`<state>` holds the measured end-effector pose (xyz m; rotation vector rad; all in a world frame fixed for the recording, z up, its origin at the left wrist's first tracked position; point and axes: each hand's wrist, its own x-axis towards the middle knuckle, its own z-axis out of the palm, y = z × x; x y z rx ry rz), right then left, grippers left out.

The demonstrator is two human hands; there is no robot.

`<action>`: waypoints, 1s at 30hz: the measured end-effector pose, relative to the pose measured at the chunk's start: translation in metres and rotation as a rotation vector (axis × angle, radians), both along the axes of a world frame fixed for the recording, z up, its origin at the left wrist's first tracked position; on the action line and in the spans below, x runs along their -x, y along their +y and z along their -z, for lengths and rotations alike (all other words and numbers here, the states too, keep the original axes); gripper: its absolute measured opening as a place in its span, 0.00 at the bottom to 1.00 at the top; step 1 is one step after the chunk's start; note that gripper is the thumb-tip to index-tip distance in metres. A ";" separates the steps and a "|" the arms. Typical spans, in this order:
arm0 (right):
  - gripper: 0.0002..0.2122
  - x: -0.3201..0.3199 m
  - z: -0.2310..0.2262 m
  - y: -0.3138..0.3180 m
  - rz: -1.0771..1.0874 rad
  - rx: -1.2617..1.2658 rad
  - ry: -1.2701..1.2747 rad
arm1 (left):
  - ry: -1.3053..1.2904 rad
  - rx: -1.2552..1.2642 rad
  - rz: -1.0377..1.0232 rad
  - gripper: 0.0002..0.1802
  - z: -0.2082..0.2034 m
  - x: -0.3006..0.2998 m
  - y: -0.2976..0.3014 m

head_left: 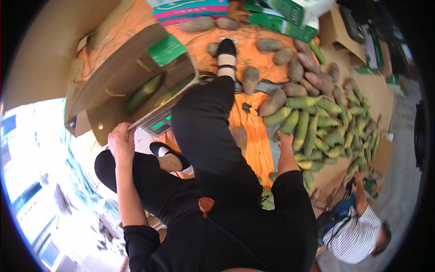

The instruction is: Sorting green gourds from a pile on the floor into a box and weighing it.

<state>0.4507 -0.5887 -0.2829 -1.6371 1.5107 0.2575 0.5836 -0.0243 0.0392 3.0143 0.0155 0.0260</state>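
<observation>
My left hand (120,142) grips the near edge of an open cardboard box (118,86) that holds two long green gourds (144,93). The box rests on a scale with a green display (159,124). My right hand (285,138) reaches down to the pile of green gourds (326,131) and touches one at its near edge. My legs in black trousers stretch forward between the two hands, one black shoe (226,49) out on the orange cloth (253,149).
Brown tubers (294,72) lie on the orange cloth beyond the gourds. Green and pink cartons (190,10) stand at the far edge. Another person in a striped shirt (355,231) crouches at lower right. Flat cardboard (376,95) lies to the right.
</observation>
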 end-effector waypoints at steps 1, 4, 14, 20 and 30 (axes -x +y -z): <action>0.41 -0.003 0.006 0.000 0.028 -0.014 0.004 | -0.005 0.005 -0.001 0.05 -0.001 0.000 0.000; 0.40 -0.011 0.022 0.004 0.113 0.005 0.020 | -0.018 0.006 -0.031 0.05 -0.001 -0.001 0.000; 0.22 -0.027 -0.024 0.023 0.324 -0.347 -0.001 | -0.033 -0.010 0.020 0.05 -0.001 0.000 0.006; 0.21 0.008 -0.063 0.057 0.204 -0.530 -0.201 | -0.074 0.026 0.027 0.05 0.002 0.002 0.010; 0.30 -0.146 -0.257 0.125 -0.801 -0.310 -0.618 | -0.113 0.015 0.071 0.06 0.007 0.005 0.017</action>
